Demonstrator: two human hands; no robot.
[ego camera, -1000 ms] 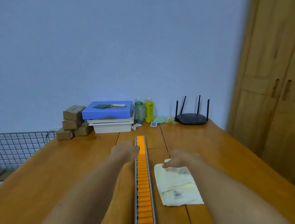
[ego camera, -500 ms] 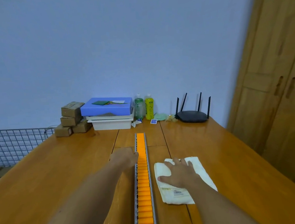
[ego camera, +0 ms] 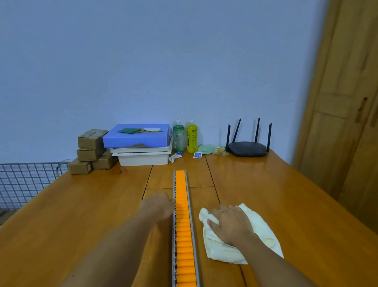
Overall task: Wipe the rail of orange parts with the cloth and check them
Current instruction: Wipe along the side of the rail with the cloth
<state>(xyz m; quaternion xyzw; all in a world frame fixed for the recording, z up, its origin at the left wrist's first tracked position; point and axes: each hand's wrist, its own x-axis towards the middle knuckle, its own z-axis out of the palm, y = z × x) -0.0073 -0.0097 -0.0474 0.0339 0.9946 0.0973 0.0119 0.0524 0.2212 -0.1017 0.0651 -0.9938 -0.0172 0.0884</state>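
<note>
A long grey metal rail filled with a row of orange parts runs down the middle of the wooden table toward me. My left hand rests against the rail's left side, fingers curled at its edge. A pale yellow cloth lies on the table just right of the rail. My right hand lies on top of the cloth, its fingers gathering the cloth's left part into folds.
At the table's far edge stand cardboard boxes, a blue box on white trays, two bottles and a black router. A wire mesh panel is at the left, a wooden wardrobe at the right.
My right hand has slid back along the cloth and bunched it up under the fingers. The left hand has stayed by the rail.
</note>
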